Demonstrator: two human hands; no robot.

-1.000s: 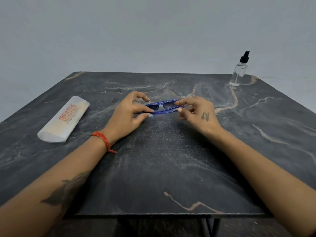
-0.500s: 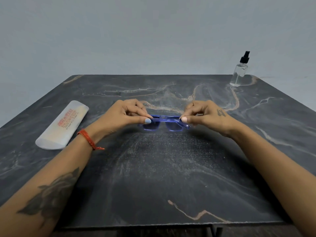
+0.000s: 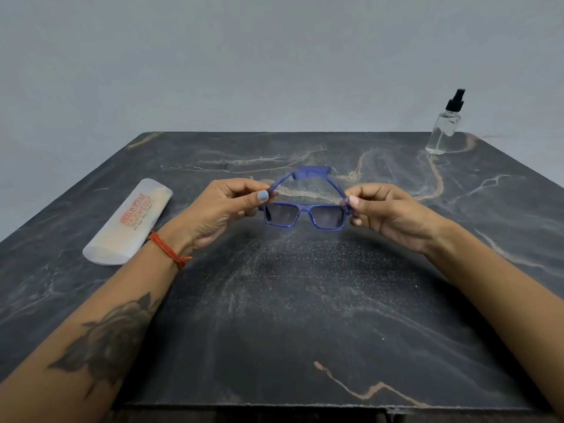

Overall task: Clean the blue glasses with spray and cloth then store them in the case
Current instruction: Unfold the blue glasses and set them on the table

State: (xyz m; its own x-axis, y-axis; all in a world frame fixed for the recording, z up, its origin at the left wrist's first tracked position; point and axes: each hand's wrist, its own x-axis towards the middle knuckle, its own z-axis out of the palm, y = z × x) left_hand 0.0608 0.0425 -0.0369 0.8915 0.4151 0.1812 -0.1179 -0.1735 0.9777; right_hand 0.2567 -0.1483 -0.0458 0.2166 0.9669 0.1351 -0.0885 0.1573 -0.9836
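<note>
Head view: the glasses [image 3: 303, 214] are held up above the middle of the table [image 3: 305, 315], clear of its top, lenses facing the camera and both temples swung back away from it, their tips meeting or crossing behind the frame. The left hand [image 3: 224, 210] pinches the glasses' left temple near the hinge between thumb and curled fingers; a painted thumbnail shows at the pinch. The right hand [image 3: 387, 213] pinches the right temple near its hinge in the same way, fingers curled in. A red thread band [image 3: 167, 250] sits on the left wrist, and a dark tattoo [image 3: 113, 340] marks that forearm. Left of the glasses, the white case [image 3: 129, 222] with red lettering lies flat on the table, slanted, well apart from them. Far right and behind the glasses, near the table's back corner, the clear spray bottle [image 3: 444, 129] with a black pump top stands upright.
</note>
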